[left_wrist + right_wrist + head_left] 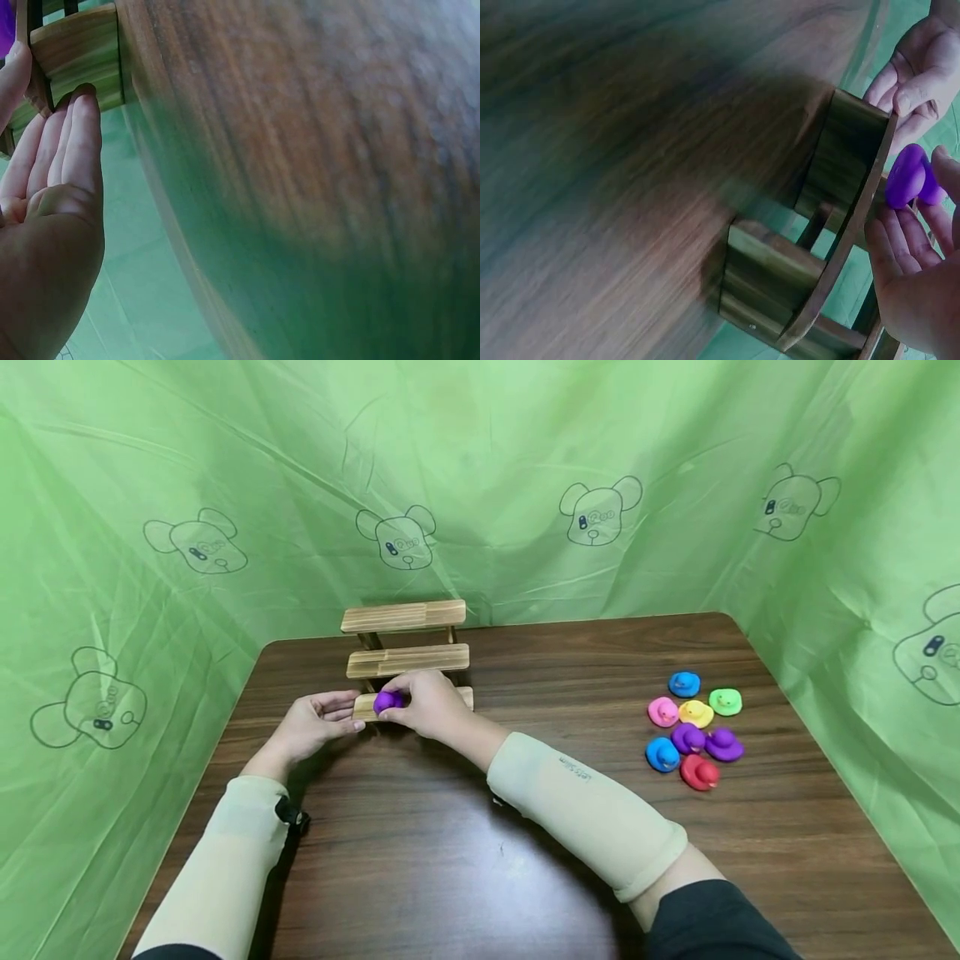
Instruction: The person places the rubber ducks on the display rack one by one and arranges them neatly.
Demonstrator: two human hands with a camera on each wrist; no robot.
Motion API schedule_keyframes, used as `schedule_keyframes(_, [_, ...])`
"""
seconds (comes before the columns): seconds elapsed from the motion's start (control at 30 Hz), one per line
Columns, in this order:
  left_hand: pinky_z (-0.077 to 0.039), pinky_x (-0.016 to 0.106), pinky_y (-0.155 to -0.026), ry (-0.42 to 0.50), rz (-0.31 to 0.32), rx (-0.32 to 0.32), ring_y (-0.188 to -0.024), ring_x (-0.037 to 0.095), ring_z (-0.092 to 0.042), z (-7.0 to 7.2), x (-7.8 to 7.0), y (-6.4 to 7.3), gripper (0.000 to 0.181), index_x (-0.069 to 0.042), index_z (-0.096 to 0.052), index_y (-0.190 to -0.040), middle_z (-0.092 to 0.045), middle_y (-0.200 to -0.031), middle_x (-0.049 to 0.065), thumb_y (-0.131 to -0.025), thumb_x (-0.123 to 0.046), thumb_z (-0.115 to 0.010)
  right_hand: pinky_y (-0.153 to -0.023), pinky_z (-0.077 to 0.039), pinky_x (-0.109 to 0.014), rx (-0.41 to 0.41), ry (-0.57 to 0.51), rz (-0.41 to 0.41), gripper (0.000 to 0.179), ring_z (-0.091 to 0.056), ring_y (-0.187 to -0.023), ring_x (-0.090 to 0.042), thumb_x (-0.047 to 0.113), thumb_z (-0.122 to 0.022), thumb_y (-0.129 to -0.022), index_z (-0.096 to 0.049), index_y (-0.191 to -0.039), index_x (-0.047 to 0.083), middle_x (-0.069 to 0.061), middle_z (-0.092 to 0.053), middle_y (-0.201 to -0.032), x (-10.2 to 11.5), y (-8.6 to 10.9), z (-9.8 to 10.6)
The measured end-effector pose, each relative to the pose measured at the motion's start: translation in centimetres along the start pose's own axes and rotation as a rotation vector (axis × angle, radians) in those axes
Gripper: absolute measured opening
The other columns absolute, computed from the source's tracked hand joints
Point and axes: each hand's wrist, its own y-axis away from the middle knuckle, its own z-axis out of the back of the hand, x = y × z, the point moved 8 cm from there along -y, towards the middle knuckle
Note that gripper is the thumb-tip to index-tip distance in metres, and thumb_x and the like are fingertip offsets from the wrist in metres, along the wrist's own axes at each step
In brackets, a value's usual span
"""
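A small purple toy duck (387,702) is on the left end of the lowest step (363,708) of a three-tier wooden stand. My right hand (429,703) pinches the duck between thumb and fingertips from the right. In the right wrist view the purple duck (906,178) shows close over the step's edge. My left hand (313,723) is at the left end of that step, its fingers extended and its thumb (13,79) at the front edge. In the left wrist view, straight fingertips (84,101) touch the stand's end (79,52).
On the right side of the brown table (555,843) several toy ducks form a loose cluster, among them a red duck (699,772), a yellow duck (695,714) and a green duck (725,702). A green curtain (495,460) hangs behind the stand's top step (405,616).
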Motion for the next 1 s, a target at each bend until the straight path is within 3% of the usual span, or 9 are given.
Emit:
schedule_keyframes(0.47, [-0.057,0.024,-0.095,-0.026,0.009,0.001,-0.118,0.012,-0.067,0.0,-0.1,0.0,0.066,0.009,-0.052,-0.148,-0.054,-0.148,0.029,-0.090,-0.002,-0.083,-0.081,-0.052,-0.020,0.018,0.062,-0.031,0.032,-0.065,-0.094,-0.003,0.042,-0.088,-0.087,-0.080,-0.116,0.028,0.016,-0.075,-0.100,0.2,-0.7,-1.1])
schedule_keyframes(0.87, [-0.058,0.024,-0.095,-0.032,0.004,-0.007,-0.116,0.008,-0.067,0.1,0.3,0.0,0.067,0.010,-0.051,-0.147,-0.051,-0.151,0.029,-0.090,-0.004,-0.084,-0.089,-0.053,-0.022,0.003,0.085,-0.034,0.034,-0.067,-0.106,-0.005,0.042,-0.087,-0.088,-0.080,-0.119,0.030,0.014,-0.076,-0.113,0.1,-0.9,-1.3])
schedule_keyframes(1.0, [-0.057,0.024,-0.095,-0.028,0.008,-0.002,-0.121,0.017,-0.066,0.0,0.2,-0.1,0.068,0.009,-0.051,-0.148,-0.050,-0.152,0.028,-0.090,-0.003,-0.084,-0.088,-0.052,-0.022,-0.003,0.077,-0.029,0.034,-0.068,-0.104,-0.006,0.042,-0.088,-0.087,-0.080,-0.117,0.030,0.015,-0.076,-0.109,0.1,-0.9,-1.4])
